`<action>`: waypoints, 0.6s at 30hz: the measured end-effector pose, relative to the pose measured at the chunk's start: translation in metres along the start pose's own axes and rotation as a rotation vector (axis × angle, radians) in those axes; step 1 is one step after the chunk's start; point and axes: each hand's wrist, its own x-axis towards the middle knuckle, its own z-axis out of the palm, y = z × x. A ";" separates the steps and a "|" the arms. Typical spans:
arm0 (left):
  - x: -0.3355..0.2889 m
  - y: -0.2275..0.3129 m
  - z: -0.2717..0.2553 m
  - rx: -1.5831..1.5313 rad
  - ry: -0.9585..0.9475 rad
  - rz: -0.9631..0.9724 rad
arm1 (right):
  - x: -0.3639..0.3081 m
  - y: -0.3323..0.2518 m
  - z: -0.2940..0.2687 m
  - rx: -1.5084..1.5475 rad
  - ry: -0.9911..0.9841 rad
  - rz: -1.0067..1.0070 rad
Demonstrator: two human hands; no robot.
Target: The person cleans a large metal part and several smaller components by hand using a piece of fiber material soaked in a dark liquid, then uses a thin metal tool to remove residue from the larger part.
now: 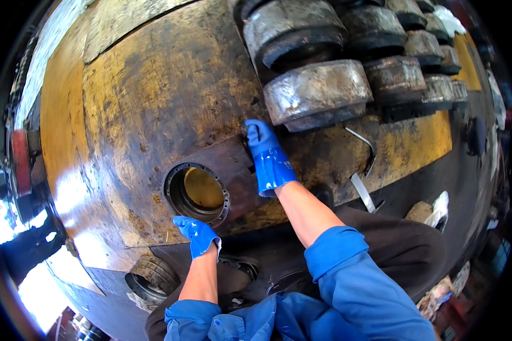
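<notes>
A dark metal cylinder [233,176] lies on its side on stained yellow-brown boards [159,85]. Small holes ring its round flange [168,187], and boards show through the bore. My left hand [198,236], in a blue rubber glove, rests by the near lower edge of the flange, its fingers stretched out to the left. At the cylinder's other end is my right hand [264,156], gloved alike, with fingers curled at its far right edge. The glove hides where those fingertips meet the metal.
Heavy, rusty metal rings [318,91] stand in rows at the far right. A bent metal rod [364,148] and a flat metal strip [363,192] lie right of my right arm. Another ribbed ring [151,278] sits at the near left, beside my foot [242,264].
</notes>
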 end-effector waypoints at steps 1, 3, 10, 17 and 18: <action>-0.005 0.003 0.002 -0.023 -0.004 -0.012 | -0.004 0.010 -0.007 -0.056 -0.020 0.001; -0.009 0.008 0.003 -0.131 0.050 0.049 | -0.023 0.010 -0.011 -0.136 -0.104 -0.032; 0.009 -0.009 -0.006 -0.248 0.091 0.124 | -0.006 -0.024 -0.003 -0.209 -0.190 -0.323; 0.003 -0.004 0.007 -0.260 0.085 0.097 | -0.046 0.051 -0.044 -0.284 -0.234 0.141; 0.003 -0.005 0.010 -0.268 0.084 0.097 | -0.041 0.048 -0.048 -0.315 -0.254 0.161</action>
